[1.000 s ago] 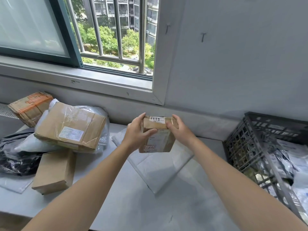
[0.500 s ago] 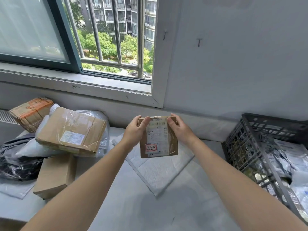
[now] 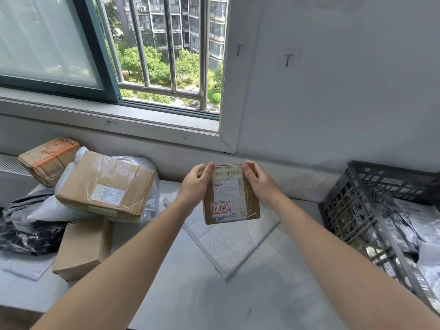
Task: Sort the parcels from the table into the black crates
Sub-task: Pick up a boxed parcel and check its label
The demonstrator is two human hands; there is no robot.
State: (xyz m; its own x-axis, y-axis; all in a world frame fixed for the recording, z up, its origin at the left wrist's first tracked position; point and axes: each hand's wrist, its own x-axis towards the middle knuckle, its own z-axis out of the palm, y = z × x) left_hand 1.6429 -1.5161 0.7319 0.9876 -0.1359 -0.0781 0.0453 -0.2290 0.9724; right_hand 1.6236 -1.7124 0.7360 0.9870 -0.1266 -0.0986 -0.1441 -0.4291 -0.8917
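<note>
Holding a small brown parcel (image 3: pixel 231 194) upright and clear of the table (image 3: pixel 214 294), well to the left of the black crate (image 3: pixel 352 206). Pinching its two upper corners, left hand (image 3: pixel 196 184) on the corner farther from the crate and right hand (image 3: pixel 258 183) on the nearer one. Pressing both thumbs on the labelled face, with the other fingers hidden behind; keeping the hands apart by the parcel's width. Turning the shipping label (image 3: pixel 227 186) and its red-bordered sticker (image 3: pixel 220 208) toward the eyes, probably reading them to choose a destination.

Seeing silvery mailers already inside the crate, and farther left of it a large taped box (image 3: pixel 107 186), a plain carton (image 3: pixel 83 248) and several bags waiting; judging the sorting as partly done.

Doing this step well likely means:
- keeping the parcel square and steady until the label is read;
- then taking a fuller grip down the sides, since a corner pinch lets it swing;
- carrying it toward the crate, clearing the near wall;
- lowering it onto the mailers rather than dropping it.
</note>
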